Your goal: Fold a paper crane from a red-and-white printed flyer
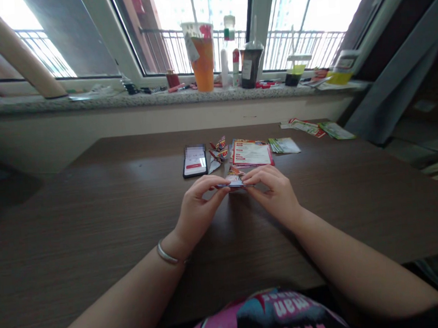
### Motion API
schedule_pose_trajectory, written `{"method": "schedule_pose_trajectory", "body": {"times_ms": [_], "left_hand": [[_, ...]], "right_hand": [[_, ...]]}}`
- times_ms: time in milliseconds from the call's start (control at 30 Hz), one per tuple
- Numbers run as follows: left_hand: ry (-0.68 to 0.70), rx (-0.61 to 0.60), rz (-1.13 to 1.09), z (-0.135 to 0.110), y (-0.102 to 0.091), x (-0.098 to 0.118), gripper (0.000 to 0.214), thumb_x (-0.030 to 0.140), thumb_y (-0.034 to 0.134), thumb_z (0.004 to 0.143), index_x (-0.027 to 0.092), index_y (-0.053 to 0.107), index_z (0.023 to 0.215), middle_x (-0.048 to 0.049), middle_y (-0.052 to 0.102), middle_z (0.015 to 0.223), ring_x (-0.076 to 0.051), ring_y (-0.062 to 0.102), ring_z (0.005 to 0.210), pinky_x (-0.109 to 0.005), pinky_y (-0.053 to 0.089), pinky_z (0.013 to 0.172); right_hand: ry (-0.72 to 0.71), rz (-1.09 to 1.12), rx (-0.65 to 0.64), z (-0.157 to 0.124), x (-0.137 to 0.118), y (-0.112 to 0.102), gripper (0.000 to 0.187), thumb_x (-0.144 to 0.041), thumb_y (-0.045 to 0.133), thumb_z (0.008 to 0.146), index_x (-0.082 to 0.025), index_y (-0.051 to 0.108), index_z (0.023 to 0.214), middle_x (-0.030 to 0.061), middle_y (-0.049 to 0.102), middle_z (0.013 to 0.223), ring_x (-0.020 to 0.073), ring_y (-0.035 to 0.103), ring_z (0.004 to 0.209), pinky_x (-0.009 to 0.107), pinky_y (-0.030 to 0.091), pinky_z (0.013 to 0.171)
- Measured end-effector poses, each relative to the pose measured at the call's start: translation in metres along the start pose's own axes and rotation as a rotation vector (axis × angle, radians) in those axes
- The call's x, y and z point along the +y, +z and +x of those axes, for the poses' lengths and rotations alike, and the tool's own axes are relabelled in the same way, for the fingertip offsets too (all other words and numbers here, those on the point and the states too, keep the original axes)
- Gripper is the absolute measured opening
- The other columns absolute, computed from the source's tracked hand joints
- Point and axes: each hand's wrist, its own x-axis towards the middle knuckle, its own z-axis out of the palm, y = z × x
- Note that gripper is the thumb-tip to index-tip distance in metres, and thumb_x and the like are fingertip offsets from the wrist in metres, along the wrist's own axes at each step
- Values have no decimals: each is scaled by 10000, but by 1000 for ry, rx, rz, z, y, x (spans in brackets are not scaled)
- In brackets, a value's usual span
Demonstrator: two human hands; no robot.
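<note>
Between both hands, just above the dark wooden table [135, 235], is a small folded piece of printed paper [235, 180]. My left hand [198, 203] pinches its left end between thumb and fingers. The right end is pinched the same way by my right hand [273, 193]. Its print shows reddish and white patches, and the edge facing me looks like a thin fold. Just beyond it lies a stack of printed leaflets [253, 154] with red borders. Pointed, folded-looking printed pieces [219, 152] sit left of the stack, beside a phone [195, 161] with a lit screen.
Right of the stack is a green and white paper [284, 145]. More leaflets [308, 127] lie at the far right table edge. Along the windowsill [129, 101] stand an orange drink cup [203, 58], a dark drink cup [251, 66], bottles, pens and a cardboard tube [21, 51].
</note>
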Motion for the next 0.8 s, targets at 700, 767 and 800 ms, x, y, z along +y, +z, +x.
{"method": "schedule_pose_trajectory", "body": {"times_ms": [700, 767, 800], "left_hand": [[-9, -11, -122, -3, 2, -4, 125, 166, 652, 833, 229, 724, 914, -16, 708, 920, -123, 649, 859, -255, 540, 787], [-11, -9, -117, -3, 2, -4, 121, 168, 649, 833, 226, 721, 913, -19, 706, 920, -126, 649, 857, -262, 544, 783], [-7, -9, -107, -3, 2, -4, 120, 167, 649, 832, 224, 719, 911, -20, 706, 918, -128, 648, 857, -267, 544, 786]], "right_hand": [[54, 68, -37, -2, 2, -3, 62, -179, 662, 812, -224, 646, 852, 31, 702, 874, 172, 628, 844, 340, 511, 772], [50, 90, -41, -2, 2, -4, 54, -190, 658, 818, -223, 654, 860, 33, 703, 871, 174, 630, 846, 344, 511, 772], [48, 98, -40, -2, 2, -4, 52, -192, 654, 821, -225, 658, 861, 31, 705, 870, 175, 633, 854, 350, 509, 782]]}}
